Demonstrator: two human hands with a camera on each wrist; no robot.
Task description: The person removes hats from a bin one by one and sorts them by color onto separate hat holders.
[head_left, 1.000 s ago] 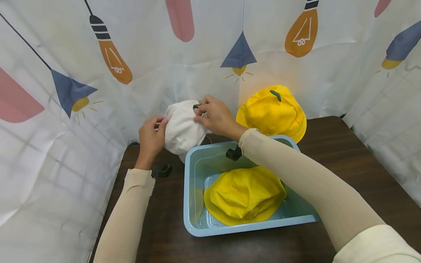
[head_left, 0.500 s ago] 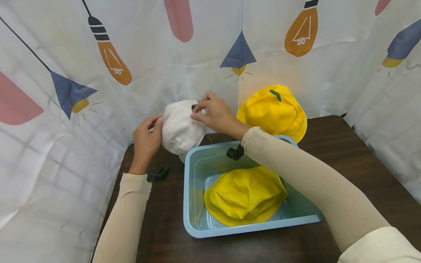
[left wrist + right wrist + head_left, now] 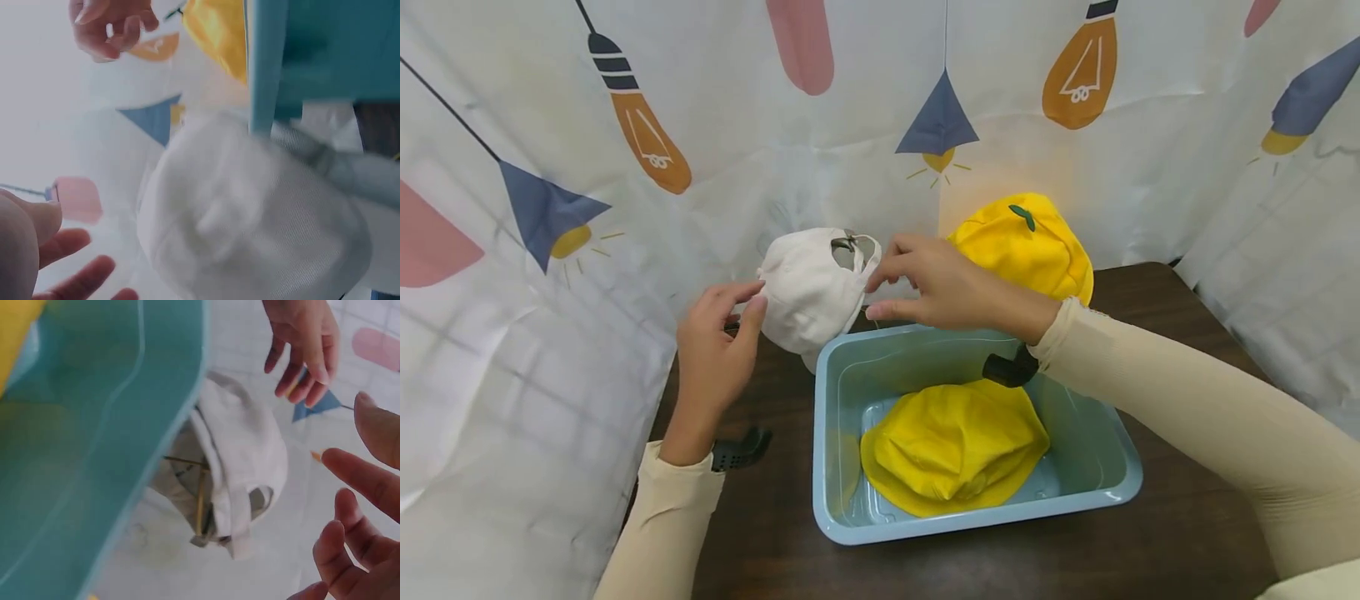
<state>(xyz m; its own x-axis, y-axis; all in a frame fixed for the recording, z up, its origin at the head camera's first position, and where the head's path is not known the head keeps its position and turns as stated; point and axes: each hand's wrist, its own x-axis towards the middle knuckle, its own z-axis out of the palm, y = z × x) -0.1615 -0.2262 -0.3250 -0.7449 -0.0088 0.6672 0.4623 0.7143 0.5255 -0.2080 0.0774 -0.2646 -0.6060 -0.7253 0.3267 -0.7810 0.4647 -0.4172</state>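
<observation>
A white baseball cap [image 3: 805,287] stands at the back left, its strap opening and buckle turned toward the upper right. Thin gold wire [image 3: 200,500] shows inside it in the right wrist view. My left hand [image 3: 718,342] is beside the cap's left side, fingers loosely bent, holding nothing. On the cap's other side is my right hand [image 3: 951,287], fingers spread and nothing in them. Both wrist views show a gap between the hands and the cap. A yellow bucket hat [image 3: 955,446] lies inside the light blue plastic basin [image 3: 822,433].
Behind the basin, a second yellow hat [image 3: 1026,250] with a green sprout stands against the printed curtain [image 3: 730,100], partly hidden by my right arm. The dark wood table [image 3: 760,517] carries everything. The basin's back left corner is close to the cap.
My right hand has let go of the cap's strap area and moved right and down. The left hand has drawn away to the left and toward me. The cap stays in place.
</observation>
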